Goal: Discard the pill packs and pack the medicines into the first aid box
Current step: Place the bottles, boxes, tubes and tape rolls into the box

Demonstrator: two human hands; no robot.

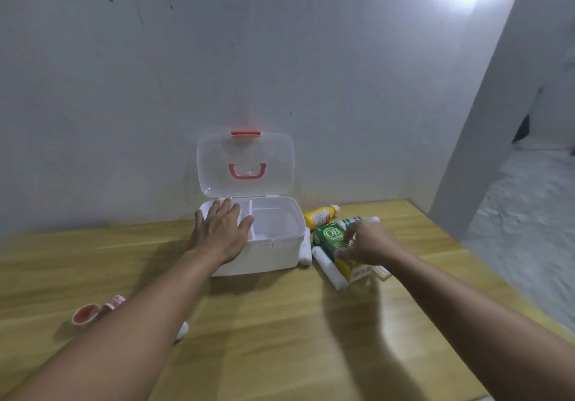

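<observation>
While the left hand [219, 232] rests flat and open on the first aid box [280, 245] rim, the right hand [368, 242] pinches the green OB Herbal carton [330, 239]; packing underway; next, lift it into an empty compartment.

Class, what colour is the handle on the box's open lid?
Pinkish red handle, seen through the clear lid; head view.

A white plastic first aid box [280, 245] stands open at the far middle of the table, its clear lid [245, 164] with red handle and latch raised upright; its divided compartments look bare. Just right of it lie a yellow bottle [319, 216] on its side, a green OB Herbal carton [329, 239], a white roll [329, 268] and further blurred packs. Near left lie reddish pill packs [87, 313].
</observation>
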